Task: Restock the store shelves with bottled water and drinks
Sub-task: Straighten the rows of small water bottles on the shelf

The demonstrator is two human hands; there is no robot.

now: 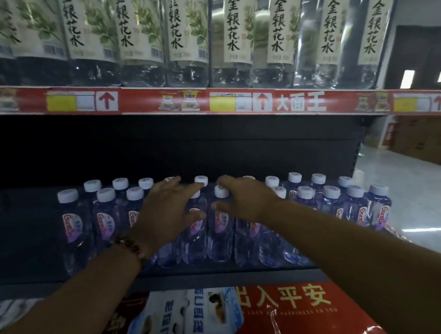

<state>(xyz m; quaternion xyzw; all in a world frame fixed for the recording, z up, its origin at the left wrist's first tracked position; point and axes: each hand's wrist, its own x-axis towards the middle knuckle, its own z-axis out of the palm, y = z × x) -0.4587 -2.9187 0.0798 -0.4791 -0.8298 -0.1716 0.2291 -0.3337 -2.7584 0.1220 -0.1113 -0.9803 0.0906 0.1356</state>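
Small clear water bottles (107, 218) with white caps and pink-purple labels stand in two rows on the dark middle shelf (220, 275). My left hand (165, 210) reaches over the middle of the rows, fingers stretched across the caps and thumb low in front of a front-row bottle. Just to its right, my right hand (244, 198) lies the same way, with its fingertips on a cap and its thumb pointing left. Neither hand lifts a bottle. The bottles under my palms are partly hidden.
Large clear bottles (235, 25) with cream labels fill the upper shelf above a red price strip (159, 98). The middle shelf's left part (21, 228) is dark and bare. Red and blue packages (285, 311) lie below. The aisle floor (406, 170) opens at right.
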